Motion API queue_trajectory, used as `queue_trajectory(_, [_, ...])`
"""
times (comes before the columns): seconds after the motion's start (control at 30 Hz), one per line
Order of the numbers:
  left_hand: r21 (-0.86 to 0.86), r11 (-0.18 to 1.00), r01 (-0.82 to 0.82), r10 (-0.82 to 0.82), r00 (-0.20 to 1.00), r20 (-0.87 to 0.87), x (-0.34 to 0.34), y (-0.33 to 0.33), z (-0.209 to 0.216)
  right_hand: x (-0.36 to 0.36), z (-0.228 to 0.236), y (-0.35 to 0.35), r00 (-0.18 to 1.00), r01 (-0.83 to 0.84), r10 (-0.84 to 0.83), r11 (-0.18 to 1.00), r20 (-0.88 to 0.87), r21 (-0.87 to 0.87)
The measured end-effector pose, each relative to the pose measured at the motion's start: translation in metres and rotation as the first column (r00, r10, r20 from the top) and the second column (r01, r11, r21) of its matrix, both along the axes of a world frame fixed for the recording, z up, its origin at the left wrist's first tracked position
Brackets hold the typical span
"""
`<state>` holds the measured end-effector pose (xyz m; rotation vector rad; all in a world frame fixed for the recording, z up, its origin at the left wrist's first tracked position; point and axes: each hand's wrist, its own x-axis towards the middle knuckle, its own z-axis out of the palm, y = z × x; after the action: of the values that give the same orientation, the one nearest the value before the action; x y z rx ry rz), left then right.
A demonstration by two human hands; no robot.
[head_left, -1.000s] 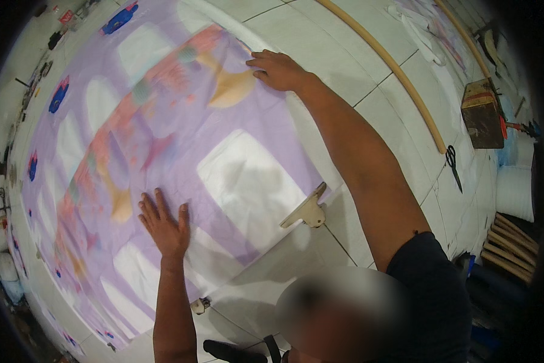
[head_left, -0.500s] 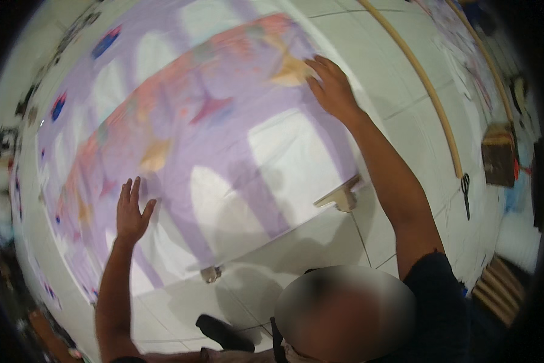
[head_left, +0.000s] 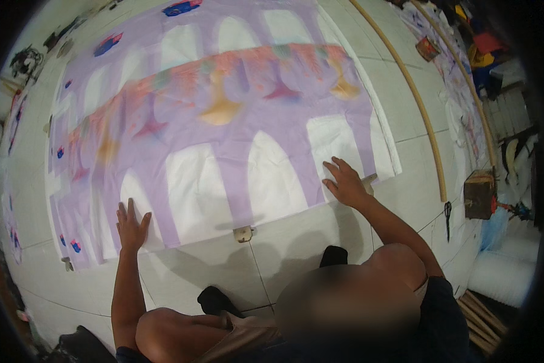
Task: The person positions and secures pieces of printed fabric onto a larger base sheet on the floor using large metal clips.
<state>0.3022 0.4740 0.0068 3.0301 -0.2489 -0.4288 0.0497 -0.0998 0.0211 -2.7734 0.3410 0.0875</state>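
Observation:
A large purple sheet (head_left: 266,115) lies spread on the floor, painted with white arch shapes, a coral band and yellow and pink drops. My left hand (head_left: 133,228) rests open on it near the front edge, over a white arch, fingers pointing away from me. Toward the front right corner, my right hand (head_left: 346,183) is also open, touching or just above a white shape. Close by its wrist, a metal clip (head_left: 369,181) sits on the sheet's edge. Another clip (head_left: 243,234) grips the front edge between my hands, and a third (head_left: 67,264) is at the left corner.
A long wooden pole (head_left: 416,91) lies on the tiles (head_left: 402,209) right of the sheet, with black scissors (head_left: 447,222) by its near end. Farther right stand a brown box (head_left: 479,195) and a white roll (head_left: 500,277). Wooden sticks (head_left: 481,320) lie at the lower right.
My right hand has drawn back from far across the sheet to its front edge. My left hand remains open near the front edge. The view has shifted, showing more of the sheet.

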Motion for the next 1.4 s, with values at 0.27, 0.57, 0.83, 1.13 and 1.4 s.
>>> queue_trajectory(0.27, [-0.021,0.999,-0.041,0.041,0.999,0.026,0.001,0.011,0.003,-0.001,-0.014,0.005,0.995,0.056,-0.062,0.996,-0.081,-0.071])
queue_trajectory(0.57, [-0.024,0.989,0.148,-0.141,0.971,0.195,-0.041,0.047,-0.02,-0.005,-0.02,0.021,0.997,0.042,-0.051,0.99,-0.06,-0.136])
queue_trajectory(0.83, [-0.079,0.99,0.118,-0.102,0.977,0.185,-0.055,0.056,-0.026,-0.001,-0.018,0.024,0.997,0.056,-0.061,0.994,-0.043,-0.092])
queue_trajectory(1.13, [-0.102,0.983,0.15,-0.122,0.963,0.24,-0.052,0.056,-0.037,0.043,0.062,0.037,0.992,-0.08,0.067,0.991,-0.109,-0.112])
queue_trajectory(1.4, [-0.03,0.988,0.153,-0.137,0.946,0.292,-0.057,0.061,-0.045,0.055,0.155,0.08,0.73,-0.159,0.147,0.986,-0.668,0.043])
